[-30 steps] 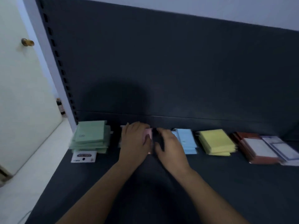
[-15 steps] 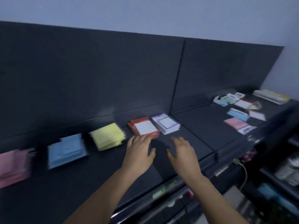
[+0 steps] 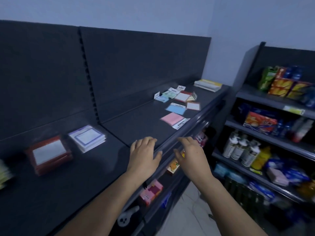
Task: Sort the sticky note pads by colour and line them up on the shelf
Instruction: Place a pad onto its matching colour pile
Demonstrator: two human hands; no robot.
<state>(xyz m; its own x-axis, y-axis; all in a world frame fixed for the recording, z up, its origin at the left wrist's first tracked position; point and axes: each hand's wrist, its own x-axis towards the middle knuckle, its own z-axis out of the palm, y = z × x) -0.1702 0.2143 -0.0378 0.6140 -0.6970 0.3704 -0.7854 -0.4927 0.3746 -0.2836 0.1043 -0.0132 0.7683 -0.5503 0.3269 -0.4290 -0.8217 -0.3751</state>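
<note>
Head camera view, in dim bluish light. A person stands at a long dark shelf (image 3: 56, 188), both bare forearms reaching in from the bottom of the frame. The left hand (image 3: 144, 155) hovers low over the shelf's front edge at lower centre, fingers loosely spread and holding nothing. The right hand (image 3: 191, 156) hangs just beside it, past the edge, equally slack and empty.

A second ago both hands were pressed to a pink pile between green and blue piles. Since then the view has swung along the row, and the hands have come away carrying nothing.

At the left of the frame a red-bordered stack (image 3: 48, 153) and a purple-bordered stack (image 3: 87, 137) sit side by side. A blurred sliver at the far left edge is probably the yellow stack (image 3: 4, 174).

Above and right of centre, unsorted pads lie scattered, well apart from the hands. A pink pad (image 3: 172, 118) is nearest, with a blue pad (image 3: 176, 108) behind it. A small red-bordered pad (image 3: 193, 105) lies beside that, and a mixed cluster (image 3: 170, 95) sits further back.

The pink pile looks settled, and sorting seems about to resume with these loose pads.
</note>
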